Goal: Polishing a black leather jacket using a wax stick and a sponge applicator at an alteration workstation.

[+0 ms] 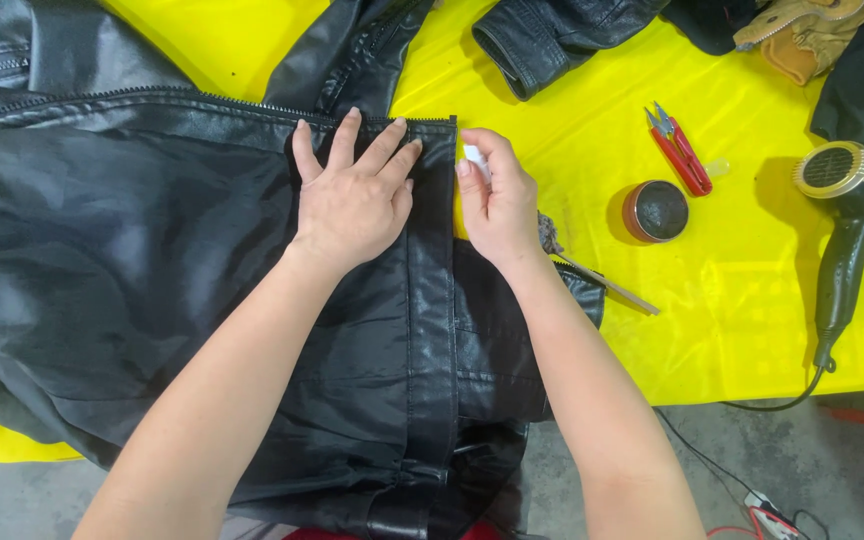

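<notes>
A black leather jacket [152,260] lies spread inside out over the yellow table cover [572,130], its lining up. My left hand [352,190] presses flat on the jacket near its zipper edge, fingers spread. My right hand [497,200] sits just right of that edge, fingers pinched on a small white object [475,157] whose kind I cannot make out. The two hands are a few centimetres apart, with the jacket's front strip between them.
To the right lie red thread snips [680,150], a small round open tin [656,211], a thin brush [592,278] and a dark hair dryer [852,210] with its cord hanging off the table. More dark garments [552,35] and a tan glove [802,35] lie at the far edge.
</notes>
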